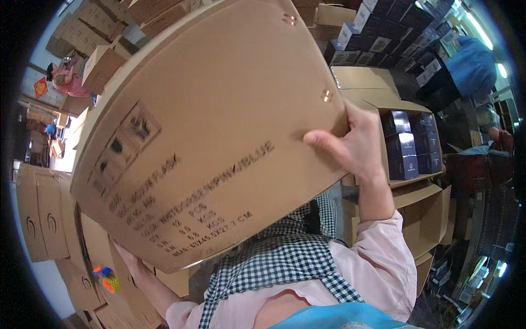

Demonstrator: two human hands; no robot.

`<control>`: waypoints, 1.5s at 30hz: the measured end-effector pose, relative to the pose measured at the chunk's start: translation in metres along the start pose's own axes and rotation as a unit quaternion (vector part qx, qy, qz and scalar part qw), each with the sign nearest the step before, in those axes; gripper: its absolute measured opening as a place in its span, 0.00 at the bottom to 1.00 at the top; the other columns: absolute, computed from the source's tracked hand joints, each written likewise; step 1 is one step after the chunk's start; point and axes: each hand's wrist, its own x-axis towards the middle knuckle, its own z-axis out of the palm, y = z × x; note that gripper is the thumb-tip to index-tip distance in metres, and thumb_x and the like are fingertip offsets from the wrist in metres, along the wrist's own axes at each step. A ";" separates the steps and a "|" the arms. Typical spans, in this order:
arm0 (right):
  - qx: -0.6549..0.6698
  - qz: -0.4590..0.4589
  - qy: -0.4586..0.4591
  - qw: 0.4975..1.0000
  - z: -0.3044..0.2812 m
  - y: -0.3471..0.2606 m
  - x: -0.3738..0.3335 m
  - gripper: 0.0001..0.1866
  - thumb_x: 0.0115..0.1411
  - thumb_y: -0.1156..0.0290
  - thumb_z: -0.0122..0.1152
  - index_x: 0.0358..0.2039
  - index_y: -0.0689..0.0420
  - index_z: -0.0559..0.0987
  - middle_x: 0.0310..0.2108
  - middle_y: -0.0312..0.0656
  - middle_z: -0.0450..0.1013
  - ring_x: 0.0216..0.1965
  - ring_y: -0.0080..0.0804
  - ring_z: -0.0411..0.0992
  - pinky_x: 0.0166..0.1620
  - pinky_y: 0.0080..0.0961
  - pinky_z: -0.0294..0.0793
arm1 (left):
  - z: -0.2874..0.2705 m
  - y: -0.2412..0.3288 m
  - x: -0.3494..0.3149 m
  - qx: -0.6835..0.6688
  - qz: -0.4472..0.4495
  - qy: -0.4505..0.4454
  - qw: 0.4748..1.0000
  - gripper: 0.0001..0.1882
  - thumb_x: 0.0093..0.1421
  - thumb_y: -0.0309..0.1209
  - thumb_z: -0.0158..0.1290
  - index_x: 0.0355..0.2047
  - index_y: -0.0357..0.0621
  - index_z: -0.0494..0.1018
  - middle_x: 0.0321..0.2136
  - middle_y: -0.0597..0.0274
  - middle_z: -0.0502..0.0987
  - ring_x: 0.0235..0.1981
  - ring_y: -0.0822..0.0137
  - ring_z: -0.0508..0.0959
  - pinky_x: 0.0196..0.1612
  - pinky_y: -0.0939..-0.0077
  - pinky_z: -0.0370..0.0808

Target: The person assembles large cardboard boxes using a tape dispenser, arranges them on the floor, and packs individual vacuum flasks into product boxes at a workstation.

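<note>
A large brown cardboard box (219, 98), with printed lettering and pictograms on its face, is held up tilted before my body and fills the middle of the view. My right hand (355, 137) grips its right edge, thumb pressed on the printed face and fingers wrapped behind. At the lower left corner my left hand (126, 256) reaches behind and under the box. Its fingers are hidden. Metal staples shine near the box's right edge.
Right of the box stands an open carton (386, 103) packed with several dark small boxes (402, 145). Another open carton (419, 225) lies below it. Stacked cartons (44, 214) and an orange-and-blue tool (107, 278) are at left. People work at far left (71, 82) and right (472, 68).
</note>
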 end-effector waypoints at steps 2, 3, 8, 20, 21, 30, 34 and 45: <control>-0.013 -0.053 0.026 0.998 0.010 0.029 -0.019 0.40 0.41 0.46 0.75 0.46 0.65 0.77 0.30 0.50 0.79 0.32 0.33 0.80 0.36 0.26 0.77 | 0.008 -0.042 0.007 0.032 -0.030 0.007 0.999 0.09 0.60 0.26 0.50 0.39 0.36 0.76 0.34 0.57 0.79 0.36 0.71 0.76 0.39 0.74 0.73; -0.003 -0.079 0.040 0.996 0.020 0.059 -0.036 0.40 0.42 0.45 0.75 0.46 0.65 0.77 0.31 0.50 0.79 0.33 0.33 0.80 0.37 0.25 0.77 | 0.016 -0.075 0.007 0.058 -0.054 0.011 0.997 0.10 0.60 0.26 0.50 0.40 0.36 0.77 0.35 0.56 0.79 0.36 0.71 0.76 0.40 0.74 0.72; 0.251 0.327 0.066 0.908 0.074 0.251 -0.183 0.36 0.70 0.44 0.30 0.42 0.64 0.80 0.39 0.44 0.78 0.45 0.33 0.73 0.53 0.29 0.66 | 0.083 -0.231 0.032 0.290 -0.134 -0.063 0.945 0.10 0.59 0.24 0.51 0.41 0.37 0.77 0.38 0.53 0.80 0.40 0.68 0.77 0.45 0.72 0.72; -0.231 0.199 -0.448 0.841 0.273 0.292 -0.164 0.28 0.60 0.58 0.56 0.54 0.65 0.70 0.56 0.61 0.63 0.58 0.58 0.62 0.59 0.41 0.65 | 0.162 -0.258 0.019 0.271 -0.053 -0.093 0.957 0.11 0.60 0.35 0.55 0.42 0.50 0.80 0.36 0.45 0.79 0.40 0.54 0.79 0.46 0.64 0.74; -0.222 0.238 -0.573 0.752 0.294 0.302 -0.154 0.28 0.60 0.56 0.55 0.52 0.66 0.72 0.55 0.62 0.66 0.57 0.58 0.63 0.58 0.41 0.66 | 0.156 -0.259 0.026 0.390 0.008 -0.117 0.913 0.12 0.58 0.38 0.56 0.42 0.53 0.80 0.33 0.44 0.79 0.40 0.51 0.78 0.44 0.59 0.73; -0.217 0.330 -0.285 0.873 0.460 0.389 -0.145 0.42 0.50 0.48 0.66 0.58 0.66 0.67 0.54 0.55 0.69 0.57 0.47 0.67 0.57 0.40 0.67 | 0.165 -0.221 0.027 0.507 0.051 -0.221 0.832 0.10 0.53 0.37 0.59 0.37 0.63 0.81 0.34 0.43 0.74 0.36 0.47 0.75 0.40 0.52 0.71; -0.004 0.398 -0.441 0.805 0.476 0.410 -0.145 0.49 0.53 0.44 0.62 0.66 0.58 0.54 0.52 0.55 0.71 0.53 0.49 0.71 0.56 0.38 0.68 | 0.194 -0.253 0.001 0.317 0.048 -0.197 0.927 0.12 0.56 0.36 0.57 0.41 0.61 0.81 0.38 0.43 0.77 0.42 0.48 0.77 0.46 0.56 0.73; -0.172 -0.204 -0.649 0.712 0.565 0.298 -0.237 0.29 0.61 0.50 0.50 0.62 0.39 0.64 0.63 0.42 0.53 0.65 0.44 0.50 0.63 0.59 0.47 | 0.212 -0.103 0.106 0.477 0.361 -0.036 0.801 0.23 0.47 0.27 0.54 0.46 0.58 0.79 0.29 0.51 0.69 0.31 0.53 0.72 0.36 0.63 0.71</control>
